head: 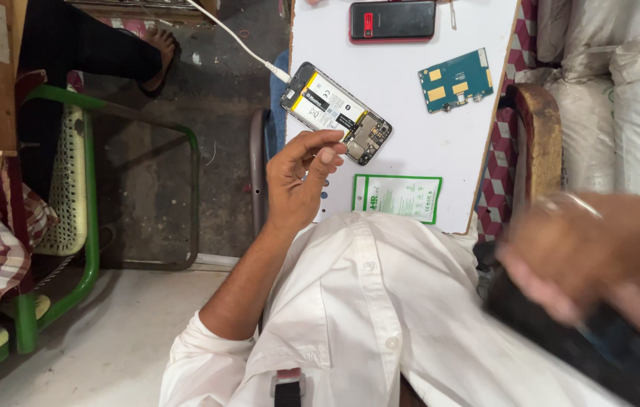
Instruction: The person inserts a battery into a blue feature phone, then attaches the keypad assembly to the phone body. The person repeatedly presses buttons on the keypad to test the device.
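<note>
An opened phone (335, 111) with its back off and battery showing lies on a white tabletop (440, 158), with a white cable (237, 41) plugged into its end. My left hand (301, 177) hovers just in front of the phone, thumb and fingertips pinched together; I cannot see anything between them. My right hand (599, 256) is blurred at the right, by my lap, and grips a dark flat object (606, 347). I wear a white shirt (365, 301).
A green circuit board (455, 79), a black and red phone (391, 20) and a white and green packet (397, 197) lie on the tabletop. White sacks (621, 90) stand at the right. A green chair frame (90, 226) and another person's foot (161, 45) are at the left.
</note>
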